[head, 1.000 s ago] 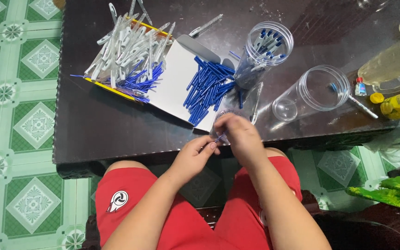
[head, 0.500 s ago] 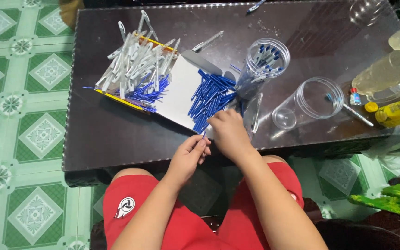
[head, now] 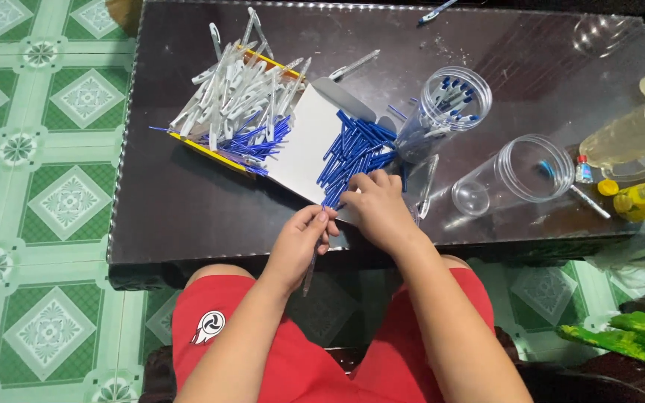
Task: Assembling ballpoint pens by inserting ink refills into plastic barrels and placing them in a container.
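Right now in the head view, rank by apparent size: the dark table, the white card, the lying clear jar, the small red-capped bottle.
1. dark table
2. white card
3. lying clear jar, though its length may be foreshortened
4. small red-capped bottle

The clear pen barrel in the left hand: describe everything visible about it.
The pen barrel is a thin, see-through plastic tube, seemingly without a blue refill inside, though it is too small to be sure. The left hand pinches its upper end between the fingertips. It hangs nearly upright, tilted slightly, its lower end pointing down past the table edge toward the red shorts. The right hand rests just beside its top, on the pile of blue refills.
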